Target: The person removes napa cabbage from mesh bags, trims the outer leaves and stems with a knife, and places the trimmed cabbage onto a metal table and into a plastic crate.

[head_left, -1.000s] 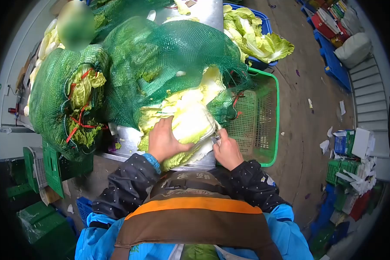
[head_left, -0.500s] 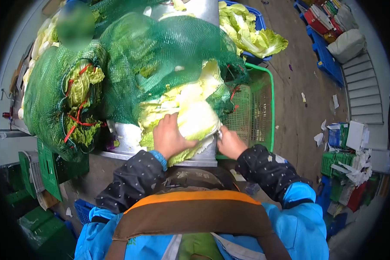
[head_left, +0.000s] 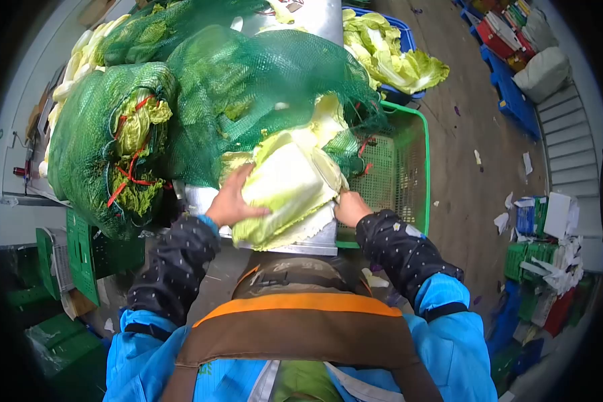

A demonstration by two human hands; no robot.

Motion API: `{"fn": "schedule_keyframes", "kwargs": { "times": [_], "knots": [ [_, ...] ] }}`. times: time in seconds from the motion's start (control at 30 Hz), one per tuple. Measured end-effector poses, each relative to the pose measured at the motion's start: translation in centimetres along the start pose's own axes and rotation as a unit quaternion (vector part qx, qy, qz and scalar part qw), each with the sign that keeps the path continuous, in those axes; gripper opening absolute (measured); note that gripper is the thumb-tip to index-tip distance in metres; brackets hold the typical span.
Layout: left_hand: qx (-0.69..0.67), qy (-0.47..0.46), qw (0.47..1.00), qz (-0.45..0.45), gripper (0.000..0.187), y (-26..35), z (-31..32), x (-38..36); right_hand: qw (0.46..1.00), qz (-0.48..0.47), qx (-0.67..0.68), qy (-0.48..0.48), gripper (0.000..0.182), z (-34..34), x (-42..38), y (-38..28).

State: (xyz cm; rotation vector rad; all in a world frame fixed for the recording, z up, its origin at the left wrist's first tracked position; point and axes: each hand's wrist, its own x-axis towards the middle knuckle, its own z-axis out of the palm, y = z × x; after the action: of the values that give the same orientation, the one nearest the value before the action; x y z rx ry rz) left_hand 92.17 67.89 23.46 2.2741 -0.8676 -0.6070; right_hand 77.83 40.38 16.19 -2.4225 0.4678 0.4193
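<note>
A pale napa cabbage [head_left: 285, 181] lies on its side at the near edge of the metal table [head_left: 323, 240], with loose outer leaves around it. My left hand [head_left: 236, 201] grips its left side, thumb across the near face and fingers behind. My right hand [head_left: 350, 208] is closed in a fist against the cabbage's right end; what is inside those fingers is hidden. Just behind the cabbage rests a big green mesh sack [head_left: 268, 80] of cabbages. Another mesh sack [head_left: 80, 154], tied with red string, sits to the left.
Right of the table stands a green plastic crate [head_left: 409, 181]. Behind it, a blue crate [head_left: 409, 37] holds cabbage leaves [head_left: 392, 53]. White daikon-like vegetables [head_left: 77, 63] lie far left. Green crates [head_left: 80, 261] stand at lower left; crates and scraps [head_left: 549, 261] lie along the right wall.
The cabbage has tilted, its leafy end now toward me and lower left. My left hand has slid left along it; my right hand has moved slightly left, staying at the other end.
</note>
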Motion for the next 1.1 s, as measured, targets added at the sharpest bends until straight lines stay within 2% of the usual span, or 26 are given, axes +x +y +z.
{"fn": "schedule_keyframes", "kwargs": {
  "times": [0.03, 0.07, 0.1, 0.13, 0.17, 0.23, 0.27, 0.3, 0.33, 0.37, 0.43, 0.47, 0.5, 0.57, 0.63, 0.67, 0.7, 0.73, 0.77, 0.83, 0.9, 0.97, 1.03, 1.1],
  "knots": [
    [-0.017, -0.002, 0.998, 0.057, 0.111, 0.0, 0.5, -1.3, 0.999, -0.034, 0.029, 0.001, 0.025, 0.4, 0.4, 1.0],
    [-0.009, -0.007, 0.998, 0.059, 0.112, 0.1, 0.6, -2.7, 0.994, -0.076, 0.078, -0.003, 0.025, 0.1, 0.5, 1.3],
    [0.0, -0.011, 0.998, 0.063, 0.113, 0.0, 0.4, -3.8, 0.993, -0.079, 0.082, 0.003, 0.025, -0.1, 0.7, 1.5],
    [0.007, -0.011, 0.998, 0.068, 0.113, -0.6, 0.4, -4.3, 0.982, 0.003, 0.173, -0.078, 0.024, -1.5, 0.0, 0.4],
    [0.013, -0.005, 0.998, 0.063, 0.115, -1.2, 0.7, -4.7, 0.949, 0.086, 0.259, -0.161, 0.023, -2.5, -0.6, -0.4],
    [0.02, -0.006, 0.998, 0.058, 0.117, -0.7, 0.7, -4.9, 0.934, 0.127, 0.285, -0.173, 0.021, -2.0, -1.5, -1.2],
    [0.125, -0.004, 0.992, -0.011, 0.12, 1.5, -0.3, -4.9, 0.972, 0.058, 0.225, -0.034, 0.019, -1.3, -2.4, -1.3],
    [0.229, 0.002, 0.97, -0.082, 0.123, 3.5, -1.4, -5.0, 0.982, -0.016, 0.156, 0.106, 0.018, -0.8, -2.9, -1.6],
    [0.184, 0.048, 0.98, -0.061, 0.125, 5.3, -1.9, -5.3, 0.976, 0.0, 0.173, 0.135, 0.018, -1.3, -4.0, -2.8],
    [0.182, 0.047, 0.98, -0.063, 0.125, 7.2, -1.4, -4.9, 0.976, 0.001, 0.172, 0.133, 0.018, -0.9, -3.7, -3.3],
    [0.143, 0.117, 0.983, 0.016, 0.125, 11.2, 1.0, -4.3, 0.961, 0.035, 0.191, 0.196, 0.02, 0.5, -3.4, -3.9],
    [0.215, 0.065, 0.973, -0.05, 0.116, 11.5, 2.2, -3.2, 0.961, 0.045, 0.19, 0.198, 0.02, 0.8, -2.8, -3.7],
    [0.216, 0.07, 0.973, -0.05, 0.116, 10.2, 1.9, -2.2, 0.961, 0.04, 0.189, 0.2, 0.02, 0.5, -2.1, -3.1],
    [-0.007, 0.041, 0.998, -0.042, 0.104, 6.0, 0.2, -0.8, 0.966, 0.055, 0.169, 0.188, 0.019, 0.1, -1.6, -1.5],
    [-0.117, 0.024, 0.992, -0.047, 0.093, 1.1, -1.8, 0.9, 0.966, 0.038, 0.159, 0.198, 0.019, 0.8, -0.7, 0.5],
    [-0.135, -0.046, 0.985, -0.095, 0.094, 0.8, -3.4, 1.7, 0.966, 0.056, 0.197, 0.159, 0.017, 0.3, -0.1, 1.2],
    [-0.134, -0.041, 0.986, -0.091, 0.094, -0.1, -3.7, 1.9, 0.962, 0.075, 0.235, 0.118, 0.016, 0.0, 0.4, 1.8],
    [-0.128, -0.05, 0.987, -0.082, 0.095, -1.3, -3.3, 2.1, 0.898, 0.17, 0.405, -0.024, 0.01, -2.9, -0.9, 0.1],
    [-0.123, -0.059, 0.988, -0.073, 0.096, -2.1, -3.0, 2.2, 0.899, 0.167, 0.405, -0.021, 0.01, -4.1, -2.1, -1.3],
    [-0.128, 0.005, 0.99, -0.062, 0.1, -1.2, -2.3, 0.0, 0.856, 0.108, 0.497, 0.089, 0.008, -4.9, -4.2, -3.6],
    [-0.14, 0.025, 0.989, -0.04, 0.1, -2.6, -1.4, -1.7, 0.854, -0.045, 0.483, 0.189, 0.011, -4.9, -4.6, -6.6],
    [-0.161, 0.032, 0.985, -0.042, 0.098, -0.7, -1.6, -3.1, 0.882, -0.055, 0.43, 0.183, 0.022, -5.4, -3.8, -9.3],
    [-0.182, 0.042, 0.981, -0.043, 0.097, 0.2, -1.3, -3.7, 0.938, -0.017, 0.304, 0.164, 0.032, -5.8, -3.3, -11.7],
    [-0.196, 0.07, 0.978, -0.033, 0.094, -0.1, -0.4, -4.5, 0.949, -0.042, 0.254, 0.184, 0.035, -3.9, -2.6, -11.6]
  ]
}}
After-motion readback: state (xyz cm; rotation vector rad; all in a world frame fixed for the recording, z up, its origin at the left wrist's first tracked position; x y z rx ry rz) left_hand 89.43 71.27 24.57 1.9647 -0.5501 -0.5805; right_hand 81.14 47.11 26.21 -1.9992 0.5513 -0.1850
